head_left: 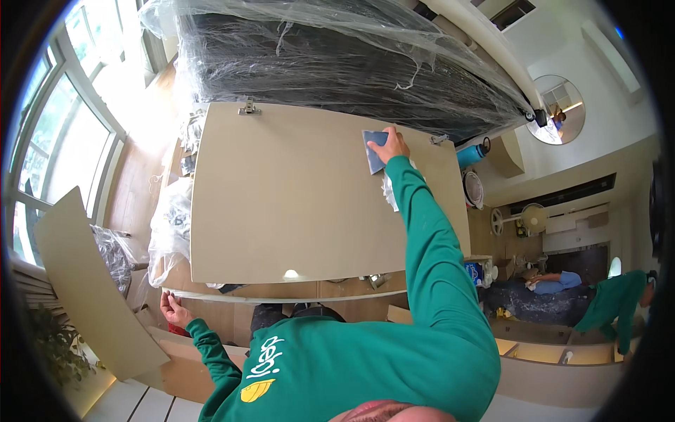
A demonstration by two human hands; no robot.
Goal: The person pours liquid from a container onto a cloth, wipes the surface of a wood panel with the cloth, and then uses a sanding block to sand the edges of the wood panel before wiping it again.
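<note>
A large beige cabinet door panel lies flat in front of me, with a metal hinge at its far left and another hinge at its far right. My right hand is closed on a flat blue-grey sanding sheet, which rests against the panel's far right part. Beneath my right wrist lies a crumpled white cloth or paper, partly hidden by the sleeve. My left hand is off the panel, near the left end of a pale curved table edge. Its fingers are pinched together; what they hold is unclear.
Behind the panel stands a large dark item under clear plastic wrap. A blue bottle is beyond the right edge. Another beige panel leans at left. Far right, people work near a fan and an open cabinet.
</note>
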